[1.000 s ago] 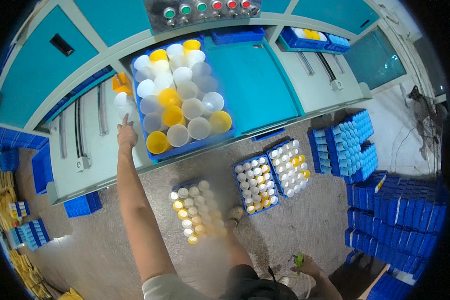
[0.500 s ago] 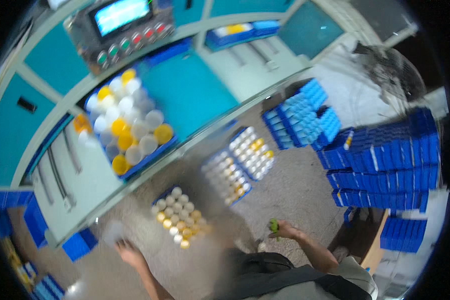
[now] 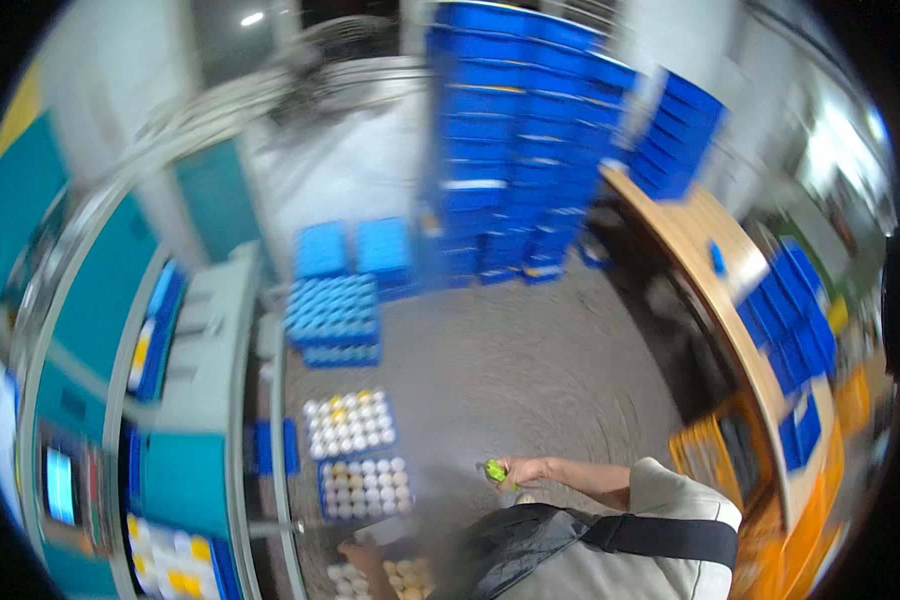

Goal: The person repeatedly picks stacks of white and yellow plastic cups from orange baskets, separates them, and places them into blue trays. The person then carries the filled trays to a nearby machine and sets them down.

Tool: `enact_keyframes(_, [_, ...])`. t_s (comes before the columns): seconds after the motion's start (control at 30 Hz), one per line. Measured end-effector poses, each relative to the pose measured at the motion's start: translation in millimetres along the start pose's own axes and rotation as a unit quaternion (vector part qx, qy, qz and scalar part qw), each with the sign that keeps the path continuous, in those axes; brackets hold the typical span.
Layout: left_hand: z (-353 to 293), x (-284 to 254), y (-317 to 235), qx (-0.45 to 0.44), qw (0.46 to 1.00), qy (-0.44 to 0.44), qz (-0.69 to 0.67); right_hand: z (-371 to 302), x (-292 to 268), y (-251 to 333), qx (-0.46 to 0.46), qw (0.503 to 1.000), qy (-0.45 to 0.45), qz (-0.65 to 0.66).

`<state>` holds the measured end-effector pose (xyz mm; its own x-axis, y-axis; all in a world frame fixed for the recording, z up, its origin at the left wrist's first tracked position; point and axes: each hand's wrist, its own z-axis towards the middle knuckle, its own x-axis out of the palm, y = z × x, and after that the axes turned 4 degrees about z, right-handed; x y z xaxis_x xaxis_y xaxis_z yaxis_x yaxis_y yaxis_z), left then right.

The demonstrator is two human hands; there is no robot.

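Observation:
My right hand (image 3: 522,472) is closed around a small bright green object (image 3: 494,470), held in front of my body; its kind is unclear. Low in the picture, my left hand (image 3: 358,556) is blurred, its fingers against a pale whitish piece (image 3: 390,530) that it appears to hold. Just beyond the left hand, a blue tray (image 3: 322,492) of white and pale yellow round pieces rests on the floor. Another blue tray (image 3: 312,452) with white and yellow round pieces sits behind it. More round pieces (image 3: 408,578) lie beside my left hand, partly cut off by my body.
Light blue trays (image 3: 332,310) are stacked on the floor ahead. Behind them rise tall stacks of dark blue crates (image 3: 485,150). A teal machine (image 3: 180,470) with a pale ledge runs along the left. On the right stands a wooden table (image 3: 705,235) bearing blue bins (image 3: 785,310), near orange crates (image 3: 715,460).
My view has swung to the right, so the machine now lies at the left and the wooden table shows. The green object stays in my right hand; my left hand still has the whitish piece.

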<state>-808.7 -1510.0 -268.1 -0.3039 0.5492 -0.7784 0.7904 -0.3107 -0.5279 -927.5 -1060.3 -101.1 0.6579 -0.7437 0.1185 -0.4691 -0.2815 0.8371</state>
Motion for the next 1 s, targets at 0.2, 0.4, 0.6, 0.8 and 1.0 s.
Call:
enact_keyframes(0.2, [-5.3,24.7,-163.0,0.238,0.970,0.052,0.028,-199.5,-101.8,-85.5,-0.159,0.937,-0.306,-0.058])
enact_keyframes(0.4, [-156.9,230.3,-246.1,0.320,0.902,0.291,-0.009,-368.9,-154.1,-158.4,0.158,0.798,-0.581,-0.041])
enact_keyframes(0.6, [-457.8,360.1,-362.3,0.513,0.651,0.559,0.023,-470.5,-200.1,-112.4,-0.140,0.591,-0.779,0.154])
enact_keyframes(0.8, [-742.2,337.6,-455.0,0.564,0.502,0.656,-0.006,-566.4,-278.0,-61.8,-0.436,0.403,-0.741,0.315])
enact_keyframes(1.0, [-898.7,336.7,-510.1,0.274,0.451,0.847,0.068,-703.3,-363.7,-104.0,-0.406,0.314,-0.779,0.361])
